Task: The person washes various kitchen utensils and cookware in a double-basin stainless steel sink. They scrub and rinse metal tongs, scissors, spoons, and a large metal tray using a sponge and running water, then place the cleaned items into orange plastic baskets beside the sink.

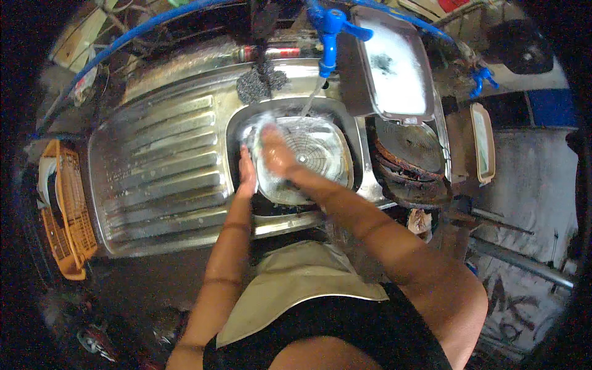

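A wet, rounded-corner metal pan (323, 143) with a pattern of concentric rings lies tilted in the sink basin (238, 121). My left hand (248, 169) grips its left rim, thumb side up. Over the left part of the ringed surface is my right hand (276, 150), blurred by motion and wet. Something whitish shows at its fingertips, foam or a scrubber, too smeared to tell. Water runs from the blue plastic tap (329, 51) into the basin behind the pan.
Left of the basin is a ribbed steel drainboard (162, 171). An orange plastic basket (69, 208) stands beyond it. Dark steel wool (252, 88) lies on the sink's back ledge. To the right are a foamy rectangular tray (397, 64), stacked charred round pans (409, 150) and a small tray (482, 143).
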`<state>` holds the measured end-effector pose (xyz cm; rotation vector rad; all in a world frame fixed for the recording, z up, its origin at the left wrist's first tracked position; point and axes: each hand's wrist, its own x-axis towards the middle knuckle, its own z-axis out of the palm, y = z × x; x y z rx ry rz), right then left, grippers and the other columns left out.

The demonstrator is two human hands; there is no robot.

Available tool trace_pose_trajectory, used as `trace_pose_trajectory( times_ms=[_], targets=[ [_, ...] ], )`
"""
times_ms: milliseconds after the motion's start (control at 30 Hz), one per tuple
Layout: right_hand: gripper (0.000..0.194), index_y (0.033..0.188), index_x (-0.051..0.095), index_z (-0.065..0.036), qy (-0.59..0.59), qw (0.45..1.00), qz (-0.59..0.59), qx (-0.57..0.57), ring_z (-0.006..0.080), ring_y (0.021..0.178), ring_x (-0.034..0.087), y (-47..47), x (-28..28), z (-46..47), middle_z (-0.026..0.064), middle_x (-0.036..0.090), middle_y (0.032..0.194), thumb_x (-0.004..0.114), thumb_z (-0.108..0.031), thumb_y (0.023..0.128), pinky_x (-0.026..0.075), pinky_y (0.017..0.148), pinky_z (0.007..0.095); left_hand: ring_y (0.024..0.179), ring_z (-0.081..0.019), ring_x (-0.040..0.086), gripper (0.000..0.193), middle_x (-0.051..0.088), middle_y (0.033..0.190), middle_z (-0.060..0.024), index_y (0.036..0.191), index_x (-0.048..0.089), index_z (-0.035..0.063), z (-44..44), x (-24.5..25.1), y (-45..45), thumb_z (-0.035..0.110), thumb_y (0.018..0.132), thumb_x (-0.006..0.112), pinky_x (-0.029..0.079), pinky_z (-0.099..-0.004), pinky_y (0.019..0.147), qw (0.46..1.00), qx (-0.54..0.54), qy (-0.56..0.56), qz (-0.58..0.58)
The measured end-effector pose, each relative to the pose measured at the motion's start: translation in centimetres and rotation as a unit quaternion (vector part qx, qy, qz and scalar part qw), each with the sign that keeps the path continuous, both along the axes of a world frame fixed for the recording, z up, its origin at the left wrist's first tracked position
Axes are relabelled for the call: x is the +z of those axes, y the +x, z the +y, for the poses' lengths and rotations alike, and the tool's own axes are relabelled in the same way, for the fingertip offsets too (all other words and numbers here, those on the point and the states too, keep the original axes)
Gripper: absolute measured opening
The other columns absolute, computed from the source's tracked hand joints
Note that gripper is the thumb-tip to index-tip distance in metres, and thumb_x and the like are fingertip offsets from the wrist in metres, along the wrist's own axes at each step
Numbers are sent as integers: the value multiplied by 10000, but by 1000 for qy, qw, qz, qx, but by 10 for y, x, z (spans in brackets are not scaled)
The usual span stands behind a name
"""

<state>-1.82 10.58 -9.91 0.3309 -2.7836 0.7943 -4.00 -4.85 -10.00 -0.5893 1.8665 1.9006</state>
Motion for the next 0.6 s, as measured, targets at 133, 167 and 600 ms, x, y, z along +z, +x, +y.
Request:
trace_pose_trajectory(
  times_ms=[133,167,600],
  targets=[
    [615,1449,460,24,-28,974,-206,96,411,1382,469,102,104,-12,251,480,1494,602,-195,892,371,1171,471,903,-224,560,704,652,952,-136,996,665,-83,-13,-24,6,607,957,530,448,-416,849,1000,28,-5,-3],
    [591,1432,483,24,-37,961,-257,99,403,1376,478,132,130,10,255,481,1491,603,-193,895,385,1163,470,783,-216,550,595,628,801,-101,839,662,-60,-12,-9,9,527,929,613,445,-427,758,997,-8,-69,22],
    [375,1106,769,-87,327,902,-203,-196,447,1537,157,-10,59,86,246,352,1599,596,-311,861,62,1220,646,715,-130,462,501,565,698,-9,767,652,-47,-12,20,6,416,957,672,416,-383,641,987,-101,-106,72]
  ],
)
